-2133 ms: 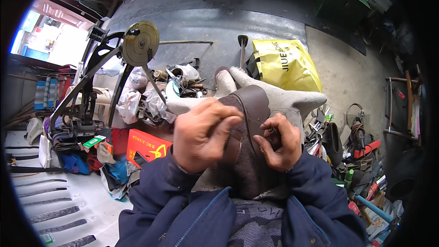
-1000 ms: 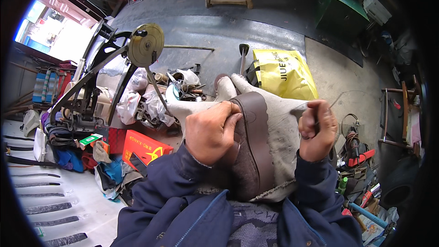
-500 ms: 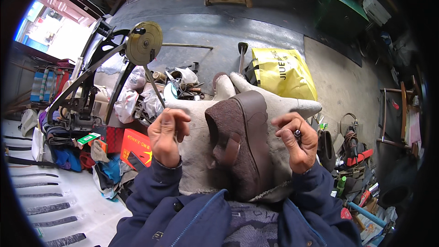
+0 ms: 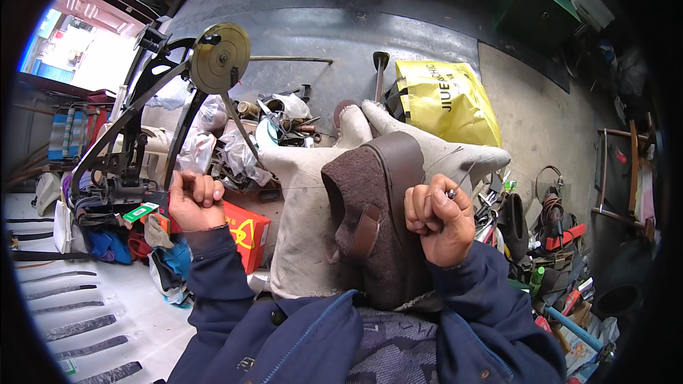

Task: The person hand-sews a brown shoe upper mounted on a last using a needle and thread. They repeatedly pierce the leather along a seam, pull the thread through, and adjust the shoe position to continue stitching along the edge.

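Observation:
A brown fuzzy shoe [image 4: 356,220] with a strap and thick sole rests on its side across my lap, over a pale cloth [image 4: 302,242]. My left hand [image 4: 196,201] is closed, left of the shoe near the hand-cranked sewing machine [image 4: 128,171]; whatever its curled fingers hold is too thin or hidden to make out. Beside the sole, my right hand [image 4: 440,220] is closed around a slim awl [image 4: 451,193], whose dark end pokes out above the fingers. Fine thread-like strands show just above that hand.
A yellow bag [image 4: 452,103] stands beyond the cloth. Plastic bags and tools [image 4: 284,110] lie in a heap ahead. Next to my left forearm is a red box [image 4: 249,235]. Several dark strips lie on a white sheet [image 4: 142,327]. More tools [image 4: 562,270] crowd the right side.
My left hand has moved out to the left, away from the shoe, and its fingers have curled in. My right hand has come closer to the sole and closed more tightly.

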The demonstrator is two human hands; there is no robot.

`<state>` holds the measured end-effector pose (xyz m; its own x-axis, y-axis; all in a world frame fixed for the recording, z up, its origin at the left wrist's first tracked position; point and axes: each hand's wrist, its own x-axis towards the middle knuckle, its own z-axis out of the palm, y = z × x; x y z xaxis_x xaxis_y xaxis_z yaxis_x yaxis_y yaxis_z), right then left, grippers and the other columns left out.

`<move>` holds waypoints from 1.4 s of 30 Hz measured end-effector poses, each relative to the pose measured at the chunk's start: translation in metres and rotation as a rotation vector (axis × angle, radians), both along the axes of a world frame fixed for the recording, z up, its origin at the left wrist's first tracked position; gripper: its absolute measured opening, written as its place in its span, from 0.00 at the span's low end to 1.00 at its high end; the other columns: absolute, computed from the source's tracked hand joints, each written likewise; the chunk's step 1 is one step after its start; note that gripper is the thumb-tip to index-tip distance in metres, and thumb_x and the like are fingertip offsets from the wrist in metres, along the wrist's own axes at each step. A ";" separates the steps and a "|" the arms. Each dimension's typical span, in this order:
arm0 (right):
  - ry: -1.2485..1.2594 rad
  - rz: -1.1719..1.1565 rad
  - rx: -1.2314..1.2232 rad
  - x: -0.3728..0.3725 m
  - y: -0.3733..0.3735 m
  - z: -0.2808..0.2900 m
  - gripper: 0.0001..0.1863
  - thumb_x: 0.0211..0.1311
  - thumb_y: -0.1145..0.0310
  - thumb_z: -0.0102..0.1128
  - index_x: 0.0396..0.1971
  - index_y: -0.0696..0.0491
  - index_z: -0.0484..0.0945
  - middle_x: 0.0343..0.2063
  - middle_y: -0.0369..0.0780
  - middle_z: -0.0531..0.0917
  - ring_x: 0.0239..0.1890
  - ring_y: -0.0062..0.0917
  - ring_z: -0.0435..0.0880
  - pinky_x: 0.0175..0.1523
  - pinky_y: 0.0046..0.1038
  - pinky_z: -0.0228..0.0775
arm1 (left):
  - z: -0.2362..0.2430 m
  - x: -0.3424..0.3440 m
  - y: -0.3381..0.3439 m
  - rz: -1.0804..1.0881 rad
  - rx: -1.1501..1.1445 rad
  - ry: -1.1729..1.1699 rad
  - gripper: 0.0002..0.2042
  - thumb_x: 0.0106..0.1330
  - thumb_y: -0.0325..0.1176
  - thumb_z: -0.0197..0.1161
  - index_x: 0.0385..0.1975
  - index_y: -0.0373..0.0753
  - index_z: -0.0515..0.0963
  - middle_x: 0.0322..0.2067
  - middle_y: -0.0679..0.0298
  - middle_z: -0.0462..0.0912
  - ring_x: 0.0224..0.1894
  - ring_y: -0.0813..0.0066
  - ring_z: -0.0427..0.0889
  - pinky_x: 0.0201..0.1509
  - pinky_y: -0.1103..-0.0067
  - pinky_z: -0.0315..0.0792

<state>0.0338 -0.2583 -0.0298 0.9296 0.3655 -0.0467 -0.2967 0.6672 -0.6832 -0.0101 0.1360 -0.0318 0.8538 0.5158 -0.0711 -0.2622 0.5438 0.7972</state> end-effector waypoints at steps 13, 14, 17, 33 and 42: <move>0.087 -0.105 -0.036 0.000 0.005 -0.008 0.16 0.74 0.68 0.50 0.23 0.51 0.62 0.16 0.33 0.62 0.20 0.18 0.58 0.26 0.24 0.51 | -0.062 -0.043 0.008 0.090 -0.147 0.412 0.20 0.81 0.46 0.53 0.26 0.43 0.78 0.10 0.72 0.51 0.12 0.78 0.51 0.21 0.74 0.58; 0.088 -0.090 -0.034 0.001 0.004 -0.008 0.16 0.75 0.68 0.50 0.23 0.50 0.62 0.16 0.33 0.63 0.20 0.18 0.58 0.25 0.23 0.52 | -0.065 -0.047 0.009 0.036 -0.132 0.358 0.20 0.81 0.46 0.53 0.26 0.43 0.78 0.11 0.72 0.52 0.12 0.77 0.51 0.22 0.73 0.59; 0.122 -0.090 -0.001 0.004 0.002 -0.006 0.16 0.75 0.67 0.49 0.23 0.50 0.62 0.16 0.33 0.63 0.19 0.18 0.59 0.25 0.23 0.52 | -0.061 -0.061 0.020 -0.031 -0.119 0.304 0.20 0.82 0.45 0.50 0.25 0.43 0.74 0.13 0.68 0.60 0.15 0.73 0.61 0.27 0.69 0.70; -0.430 -0.475 -1.307 0.044 -0.078 -0.001 0.13 0.75 0.74 0.51 0.54 0.60 0.79 0.35 0.48 0.85 0.35 0.37 0.86 0.45 0.34 0.78 | 0.044 -0.020 -0.172 -0.583 0.378 0.365 0.23 0.73 0.34 0.65 0.63 0.35 0.68 0.66 0.54 0.74 0.68 0.63 0.75 0.71 0.70 0.69; -0.631 -0.063 -0.921 -0.036 -0.046 0.006 0.29 0.63 0.87 0.58 0.65 0.57 0.78 0.34 0.47 0.84 0.32 0.36 0.84 0.42 0.30 0.76 | 0.037 0.036 -0.204 -0.884 0.604 0.304 0.21 0.67 0.31 0.72 0.58 0.32 0.77 0.52 0.60 0.85 0.54 0.71 0.82 0.62 0.70 0.76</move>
<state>-0.0025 -0.3045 -0.0242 0.8978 0.3863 0.2113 0.2944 -0.1698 -0.9405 0.0261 -0.0677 0.0054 0.9276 -0.2449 -0.2820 0.2768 -0.0562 0.9593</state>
